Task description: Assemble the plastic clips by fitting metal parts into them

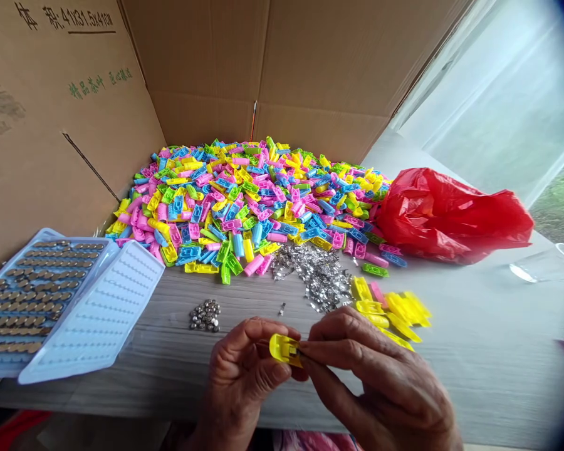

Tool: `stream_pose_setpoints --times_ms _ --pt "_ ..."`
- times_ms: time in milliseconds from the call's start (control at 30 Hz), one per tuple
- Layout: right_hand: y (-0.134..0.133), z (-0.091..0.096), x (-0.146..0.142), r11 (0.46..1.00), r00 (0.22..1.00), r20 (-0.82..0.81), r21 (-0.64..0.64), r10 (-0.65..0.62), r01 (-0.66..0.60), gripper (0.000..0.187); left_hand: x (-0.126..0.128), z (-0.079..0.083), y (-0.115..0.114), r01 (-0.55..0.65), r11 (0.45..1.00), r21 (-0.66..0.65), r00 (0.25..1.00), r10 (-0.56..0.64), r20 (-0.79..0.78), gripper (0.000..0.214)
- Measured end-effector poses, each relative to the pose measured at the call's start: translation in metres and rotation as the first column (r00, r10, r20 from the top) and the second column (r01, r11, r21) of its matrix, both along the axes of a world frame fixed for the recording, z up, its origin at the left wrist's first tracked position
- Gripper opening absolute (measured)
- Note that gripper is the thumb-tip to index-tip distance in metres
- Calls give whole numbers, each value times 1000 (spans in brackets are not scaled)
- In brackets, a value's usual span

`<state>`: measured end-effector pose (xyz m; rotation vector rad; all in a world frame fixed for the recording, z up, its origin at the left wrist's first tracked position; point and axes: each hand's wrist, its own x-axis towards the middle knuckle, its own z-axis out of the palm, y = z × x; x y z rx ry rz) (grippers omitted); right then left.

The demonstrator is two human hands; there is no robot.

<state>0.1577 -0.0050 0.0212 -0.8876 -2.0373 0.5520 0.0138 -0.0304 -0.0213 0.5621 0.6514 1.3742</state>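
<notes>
Close to the table's front edge, my left hand [244, 376] pinches a small yellow plastic casing [281, 348] between thumb and fingers, its hollow side turned up. My right hand [376, 376] has thumb and fingertips pressed together at the casing's right end. A small dark or metal piece shows there, but I cannot make out what those fingertips hold. Behind my hands lies a heap of small metal clips [326, 279], with a single metal clip [282, 308] apart from it. A cluster of button cells [205, 315] sits to the left. More yellow casings [404, 310] lie beyond my right hand.
A large pile of coloured plastic casings [244, 194] rests against a cardboard box wall [207, 62]. Blue trays [98, 313] stand at left, one filled with rows of button cells [28, 300]. A red plastic bag [451, 216] and a clear cup [545, 263] are at right.
</notes>
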Motion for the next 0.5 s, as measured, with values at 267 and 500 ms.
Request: stream_pose_setpoints --times_ms 267,500 --pt "1 2 -2 999 998 60 48 17 -20 20 -1 -2 -2 -27 1000 -10 1000 26 -10 15" --pt "1 8 -4 998 992 121 39 41 -46 25 0 -4 -2 -57 998 -25 998 57 -6 16"
